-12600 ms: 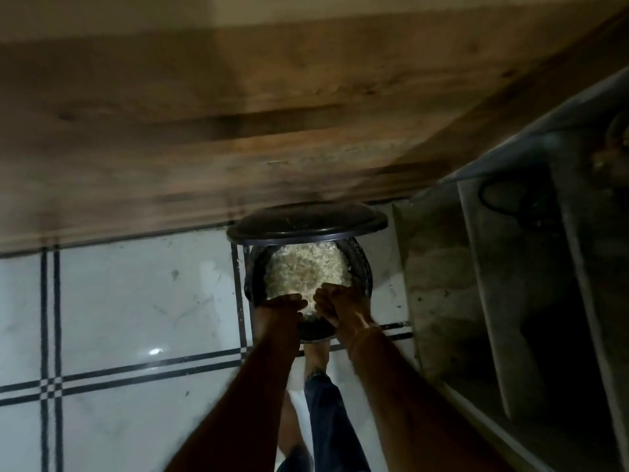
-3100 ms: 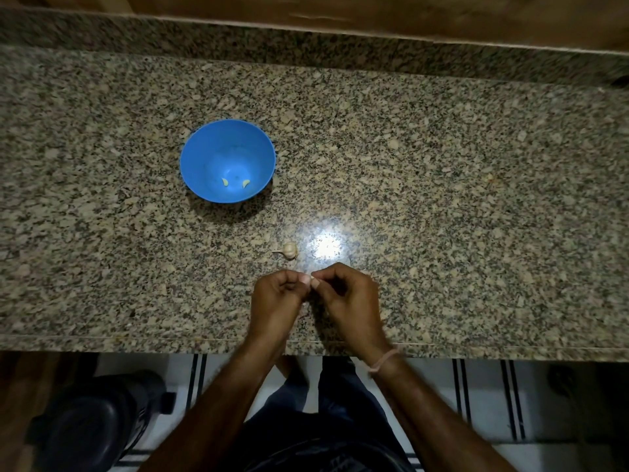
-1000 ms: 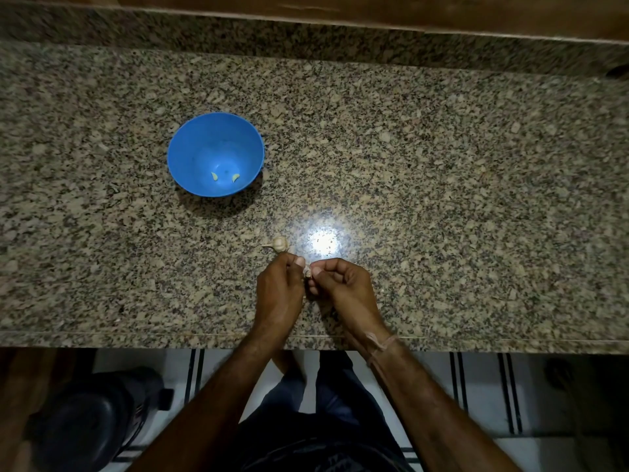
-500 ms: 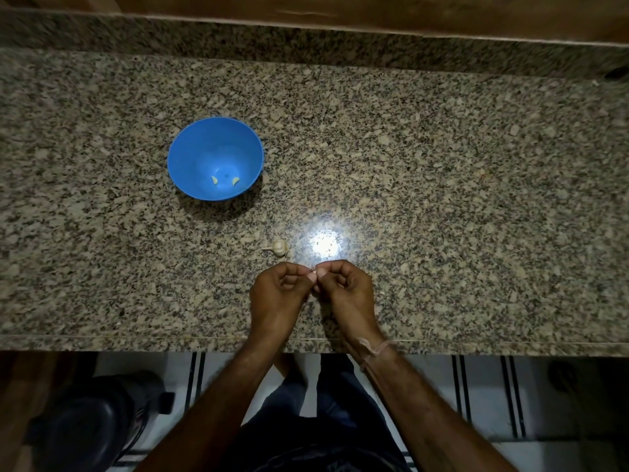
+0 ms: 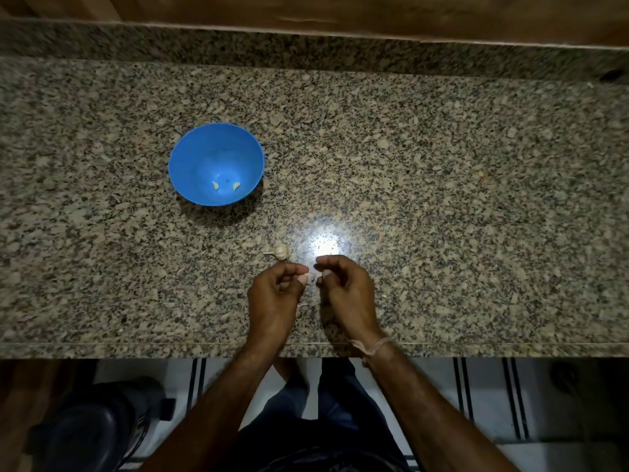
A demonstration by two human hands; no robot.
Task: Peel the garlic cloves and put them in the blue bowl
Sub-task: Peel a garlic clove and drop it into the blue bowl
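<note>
Both hands hover above the near edge of the speckled granite counter (image 5: 442,199). The left hand (image 5: 275,294) pinches a small pale garlic clove (image 5: 304,277) between thumb and fingertip. The right hand (image 5: 347,287) is curled just beside it, thumb meeting forefinger, and I can make out nothing between them.

I'd hold one end firmly and strip the skin lengthwise. The clove seems to lie left to right, but which tip leads is too small to read.

The pale garlic bulb (image 5: 280,251) just beyond lies with its stalk pointing left. The round blue plastic bowl (image 5: 204,148), far left, holds two peeled cloves (image 5: 215,186).
</note>
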